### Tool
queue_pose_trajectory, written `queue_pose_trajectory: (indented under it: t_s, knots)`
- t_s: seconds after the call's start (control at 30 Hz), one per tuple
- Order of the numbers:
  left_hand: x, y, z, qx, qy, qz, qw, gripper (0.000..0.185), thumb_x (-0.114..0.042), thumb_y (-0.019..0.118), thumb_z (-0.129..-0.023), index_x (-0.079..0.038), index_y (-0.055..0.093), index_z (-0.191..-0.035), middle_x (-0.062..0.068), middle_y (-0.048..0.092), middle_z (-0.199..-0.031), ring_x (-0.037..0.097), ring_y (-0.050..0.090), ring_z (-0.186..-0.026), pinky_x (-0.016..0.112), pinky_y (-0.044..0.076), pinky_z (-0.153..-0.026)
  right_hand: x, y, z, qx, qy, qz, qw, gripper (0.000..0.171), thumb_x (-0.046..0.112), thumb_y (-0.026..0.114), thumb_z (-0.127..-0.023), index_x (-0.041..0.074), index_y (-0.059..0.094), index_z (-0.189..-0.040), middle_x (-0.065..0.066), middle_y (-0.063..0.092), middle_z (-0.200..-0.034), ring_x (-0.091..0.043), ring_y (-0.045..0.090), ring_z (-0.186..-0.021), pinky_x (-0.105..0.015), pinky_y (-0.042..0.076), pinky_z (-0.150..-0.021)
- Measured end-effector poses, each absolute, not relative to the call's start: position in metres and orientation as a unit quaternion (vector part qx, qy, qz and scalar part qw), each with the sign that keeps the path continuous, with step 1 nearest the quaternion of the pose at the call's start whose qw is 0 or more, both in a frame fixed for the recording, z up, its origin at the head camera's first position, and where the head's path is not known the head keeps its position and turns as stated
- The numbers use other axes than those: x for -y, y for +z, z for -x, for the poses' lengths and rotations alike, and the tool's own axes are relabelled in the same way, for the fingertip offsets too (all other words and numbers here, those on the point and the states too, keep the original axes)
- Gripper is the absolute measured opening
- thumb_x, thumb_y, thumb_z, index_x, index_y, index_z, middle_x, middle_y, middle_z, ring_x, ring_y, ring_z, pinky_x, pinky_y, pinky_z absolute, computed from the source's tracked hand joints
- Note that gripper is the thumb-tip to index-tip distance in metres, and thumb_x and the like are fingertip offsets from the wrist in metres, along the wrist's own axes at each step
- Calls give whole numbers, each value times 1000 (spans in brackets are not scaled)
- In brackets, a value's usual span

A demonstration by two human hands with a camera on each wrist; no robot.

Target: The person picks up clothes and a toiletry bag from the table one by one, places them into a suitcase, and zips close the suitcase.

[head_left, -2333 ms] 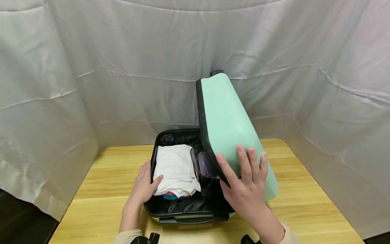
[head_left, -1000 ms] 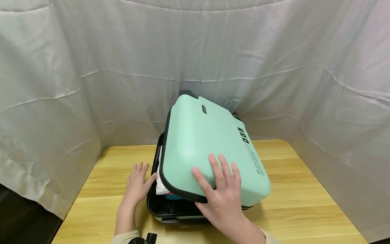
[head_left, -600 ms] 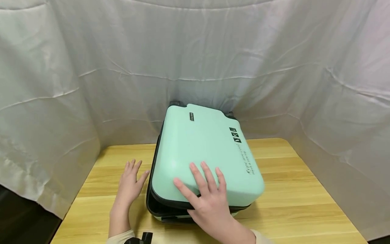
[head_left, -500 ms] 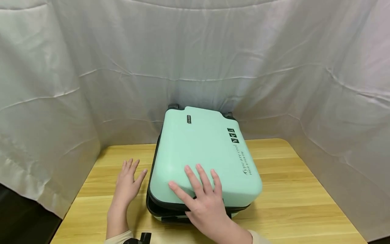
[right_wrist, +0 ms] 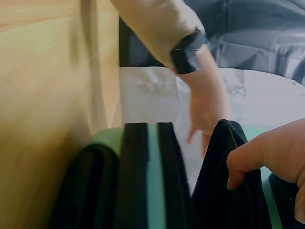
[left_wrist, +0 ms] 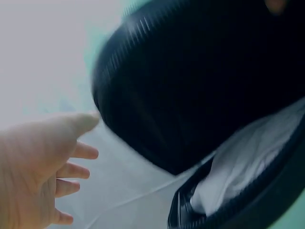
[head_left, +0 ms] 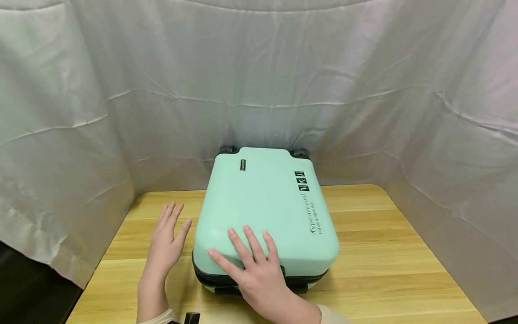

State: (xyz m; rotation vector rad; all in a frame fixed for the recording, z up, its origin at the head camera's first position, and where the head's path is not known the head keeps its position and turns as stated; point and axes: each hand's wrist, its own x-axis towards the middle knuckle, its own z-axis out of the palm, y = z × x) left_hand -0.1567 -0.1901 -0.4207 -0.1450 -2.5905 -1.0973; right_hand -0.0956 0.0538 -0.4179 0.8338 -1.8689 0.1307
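A mint-green suitcase lid [head_left: 263, 202] lies low over its base in the head view. Spread across its front left part, the fingers of my right hand [head_left: 261, 276] rest on the shell. The right wrist view shows that hand's thumb [right_wrist: 245, 160] hooked over the black lid rim. My left hand [head_left: 162, 247] hovers left of the suitcase, fingers extended, holding nothing. Through the gap under the lid, the left wrist view shows folded white cloth [left_wrist: 238, 167] inside the base. The rest of the contents is hidden.
The suitcase stands on a light wooden table [head_left: 388, 252]. Grey-white curtain [head_left: 275, 67] hangs behind and along both sides. Black wheels [head_left: 228, 149] sit at the suitcase's far end, close to the curtain.
My right hand has swung the lid down leftward from nearly upright, covering the white cloth in the head view. My left hand has left the base's left edge and drawn back leftward.
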Motion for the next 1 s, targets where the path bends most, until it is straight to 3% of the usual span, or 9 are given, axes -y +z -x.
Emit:
queue_pose_trajectory:
  t_s: [0.1,0.37,0.6,1.0]
  knots:
    - [185,-417,154,896,-400,73,180,54,-38,50,-101,-14,40,-149,15,27,-160,37,14,-151,69,18,-113,-50,-417,96,769,43,-349,535,57,0,42,-92,33,57,-136,-11,58,-136,-36,57,-121,-58,42,-90]
    - [177,-412,147,885,-399,129,203,55,-30,58,-98,-19,42,-149,14,31,-159,37,16,-151,70,14,-114,-49,-425,97,759,24,-353,546,63,-5,44,-88,32,55,-138,-9,58,-136,-33,56,-122,-56,42,-91]
    - [170,-413,146,882,-380,181,214,57,-26,66,-91,-23,48,-145,11,33,-158,38,20,-150,73,19,-109,-46,-432,100,745,-1,-343,572,56,-1,45,-96,32,50,-142,-7,57,-137,-29,56,-122,-54,43,-94]
    - [156,-413,148,874,-385,227,191,51,-25,66,-91,-29,53,-140,9,35,-157,35,22,-149,70,18,-111,-47,-435,98,759,-12,-356,544,69,2,54,-81,34,49,-142,-6,53,-142,-29,52,-127,-54,38,-102]
